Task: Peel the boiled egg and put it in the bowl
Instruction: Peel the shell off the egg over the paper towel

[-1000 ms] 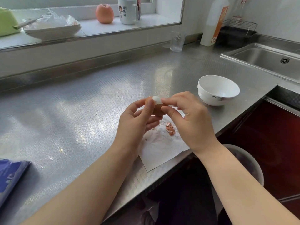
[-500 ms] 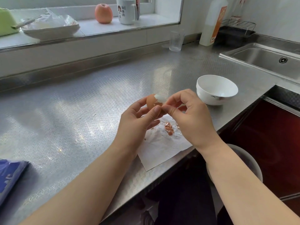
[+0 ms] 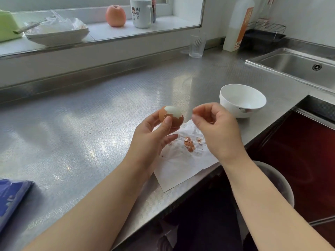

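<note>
The left hand (image 3: 152, 136) grips the egg (image 3: 171, 115), its long axis tilted, peeled white end pointing up-left. The right hand (image 3: 215, 131), just right of it, has its fingertips pinched together; a shell bit there is too small to tell.

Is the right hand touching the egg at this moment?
Apart. The head view shows bare counter between the right hand and the egg, which the left hand alone holds.

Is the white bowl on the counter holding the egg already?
No, the white bowl is empty, and the left hand holds the mostly unpeeled egg above the counter.
</note>
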### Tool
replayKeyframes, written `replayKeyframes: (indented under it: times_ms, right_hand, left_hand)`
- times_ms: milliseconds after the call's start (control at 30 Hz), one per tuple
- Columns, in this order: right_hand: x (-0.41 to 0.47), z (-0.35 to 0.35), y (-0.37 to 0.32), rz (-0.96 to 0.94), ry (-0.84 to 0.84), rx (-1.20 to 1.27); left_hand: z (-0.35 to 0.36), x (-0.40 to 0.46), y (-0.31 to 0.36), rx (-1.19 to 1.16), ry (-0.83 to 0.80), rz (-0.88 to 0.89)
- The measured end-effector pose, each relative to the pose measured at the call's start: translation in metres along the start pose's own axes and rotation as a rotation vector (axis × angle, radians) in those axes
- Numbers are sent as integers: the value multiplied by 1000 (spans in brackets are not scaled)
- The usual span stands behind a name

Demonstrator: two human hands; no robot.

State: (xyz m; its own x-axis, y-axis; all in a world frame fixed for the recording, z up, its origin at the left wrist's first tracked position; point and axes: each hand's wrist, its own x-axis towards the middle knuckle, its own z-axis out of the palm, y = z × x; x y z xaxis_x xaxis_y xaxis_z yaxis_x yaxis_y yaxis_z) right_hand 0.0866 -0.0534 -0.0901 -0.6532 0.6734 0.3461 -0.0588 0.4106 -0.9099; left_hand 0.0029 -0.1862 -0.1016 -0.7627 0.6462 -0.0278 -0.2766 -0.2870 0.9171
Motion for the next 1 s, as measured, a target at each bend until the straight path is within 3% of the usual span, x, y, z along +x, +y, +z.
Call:
replayKeyframes:
  times_ms: [100,167,267,400,600,1000]
  right_hand:
    - [-10,-3,8,-89,-189,-377]
    - [-13,-4,9,-143,-166,-525]
    - [-7,-6,4,-213,-28,-388]
    - [-5,3,-1,-283,-133,-254]
    - [-6,9,0,-313,-50,-220]
    - [0,2,-3,-258,-169,-200]
  left_hand:
    - [0,1,0,-46,55,-9]
    - [1,1,0,-65,80,-6]
    - [2,-1,1,-48,49,-10]
    - [2,-3,1,-37,1,-22]
    - [1,-1,2,-12,-20,17]
    - [2,-1,-1,103,14,36]
